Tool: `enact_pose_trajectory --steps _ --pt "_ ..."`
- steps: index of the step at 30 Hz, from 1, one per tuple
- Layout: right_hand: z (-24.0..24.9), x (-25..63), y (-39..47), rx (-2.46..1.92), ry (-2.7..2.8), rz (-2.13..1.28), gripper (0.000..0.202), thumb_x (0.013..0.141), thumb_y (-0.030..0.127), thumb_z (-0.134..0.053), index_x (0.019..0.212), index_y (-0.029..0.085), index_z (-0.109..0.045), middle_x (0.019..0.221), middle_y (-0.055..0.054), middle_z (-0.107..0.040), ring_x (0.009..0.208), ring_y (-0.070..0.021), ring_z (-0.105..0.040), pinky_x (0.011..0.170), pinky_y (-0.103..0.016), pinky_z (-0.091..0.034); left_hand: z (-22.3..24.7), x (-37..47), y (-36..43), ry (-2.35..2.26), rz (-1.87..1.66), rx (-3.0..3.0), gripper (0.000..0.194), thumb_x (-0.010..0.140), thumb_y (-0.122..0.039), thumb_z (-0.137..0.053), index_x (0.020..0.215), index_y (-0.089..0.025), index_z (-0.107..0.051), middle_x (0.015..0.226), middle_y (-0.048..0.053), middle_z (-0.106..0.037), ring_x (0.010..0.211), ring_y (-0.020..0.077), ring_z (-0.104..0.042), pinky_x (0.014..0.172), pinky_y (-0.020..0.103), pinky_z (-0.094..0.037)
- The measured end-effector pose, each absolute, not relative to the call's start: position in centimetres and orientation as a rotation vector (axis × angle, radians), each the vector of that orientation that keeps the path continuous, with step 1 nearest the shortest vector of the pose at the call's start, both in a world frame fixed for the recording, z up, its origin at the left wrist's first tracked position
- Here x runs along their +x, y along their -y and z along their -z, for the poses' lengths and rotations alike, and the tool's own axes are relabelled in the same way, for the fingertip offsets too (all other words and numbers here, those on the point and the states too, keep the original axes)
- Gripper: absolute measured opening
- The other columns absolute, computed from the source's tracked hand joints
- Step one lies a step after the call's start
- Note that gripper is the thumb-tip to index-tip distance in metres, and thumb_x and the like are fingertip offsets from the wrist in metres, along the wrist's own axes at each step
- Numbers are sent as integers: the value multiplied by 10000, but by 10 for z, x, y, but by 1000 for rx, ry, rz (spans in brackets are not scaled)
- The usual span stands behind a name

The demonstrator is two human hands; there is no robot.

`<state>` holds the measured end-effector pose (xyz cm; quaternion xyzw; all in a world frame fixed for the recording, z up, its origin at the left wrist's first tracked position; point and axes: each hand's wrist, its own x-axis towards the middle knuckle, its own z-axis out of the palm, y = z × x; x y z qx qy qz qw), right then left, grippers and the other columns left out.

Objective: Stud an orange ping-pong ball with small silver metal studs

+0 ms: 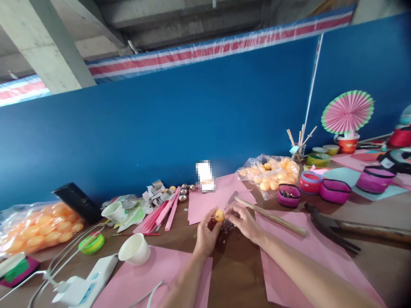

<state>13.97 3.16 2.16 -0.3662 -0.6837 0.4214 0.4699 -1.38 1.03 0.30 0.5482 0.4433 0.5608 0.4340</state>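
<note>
Against a blue wall, a craft-strewn wooden counter (237, 273). I see the fingers of my left hand (205, 235) pinching a small orange ball (219, 215), while my right hand (244, 220) pinches at its side over a dark cluster of beads (227, 226). It looks mid-assembly; steady, fine pressure seems called for next. Both forearms angle inward, wrists low.
</note>
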Motion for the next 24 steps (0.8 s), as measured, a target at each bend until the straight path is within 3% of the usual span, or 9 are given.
enact_pose_trajectory --steps 8,14,24 --pt "-23 141 -30 -857 1640 -1109 190 778 357 -505 775 172 -550 935 -45 -582 835 -162 -548 744 -267 -431 -5 -15 -10 -1167 -1393 1479 375 711 -317 -591 1049 -159 -562 972 81 -637 877 189 -589 796 309 -467" --pt "-24 139 -28 -786 1623 -1197 229 750 400 -549 738 171 -556 1060 -62 -551 982 -208 -519 812 -298 -419 -4 -16 -9 -1115 -1363 1477 416 698 -289 -608 1087 -163 -527 1006 99 -623 898 202 -592 802 323 -471" --pt "-26 139 -26 -729 1491 -1372 224 717 390 -592 714 170 -549 1023 -49 -543 894 -189 -520 779 -288 -394 -10 -14 -8 -1104 -1348 1465 367 691 -280 -618 1027 -145 -557 986 86 -631 893 189 -590 797 299 -470"
